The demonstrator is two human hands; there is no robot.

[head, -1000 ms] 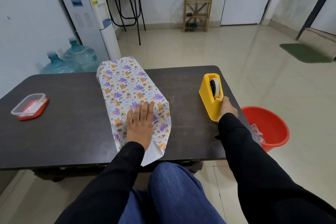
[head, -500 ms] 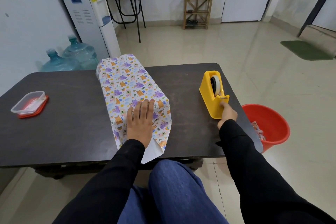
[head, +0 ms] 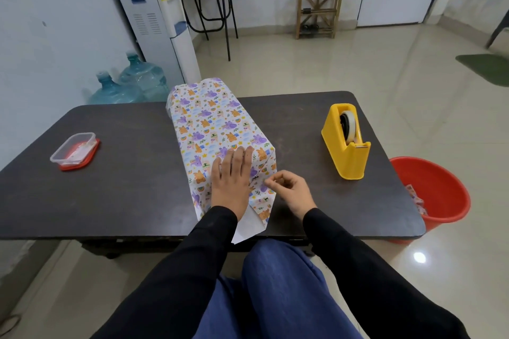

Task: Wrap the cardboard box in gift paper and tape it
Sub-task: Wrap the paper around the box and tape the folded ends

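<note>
Left hand (head: 231, 181) flat, fingers straight and together, pressing the top of the gift paper (head: 212, 121) down near the parcel's near end. Right hand (head: 290, 191) just beside it on the right, thumb and forefinger pinched tight, the other fingers curled, tips right at the paper's overlap edge.

Change: a second ago, and half a second ago, the right hand was at the near end of the tape dispenser (head: 344, 151). Now it's off it and over at the seam, and the dispenser stands alone near the table's right edge. Left hand hasn't budged. My read: a tape strip got pulled and is about to go on the seam — first fixing of the wrap, ends not yet folded.

Parcel sits mid-table (head: 124, 195), running from far edge to near edge. Its near end overhangs the near edge, white underside showing.

Can't make out:
- tape strip itself, clear film, too small to see in the pinch
- cardboard box, fully under the paper, so its exact extent is a guess
- seam line under the left palm
- far end of the paper, whether open or folded

Plastic tub (head: 73, 150) by the left edge; red bucket (head: 440, 201) on the floor beyond the right edge, partly cut by the table.
</note>
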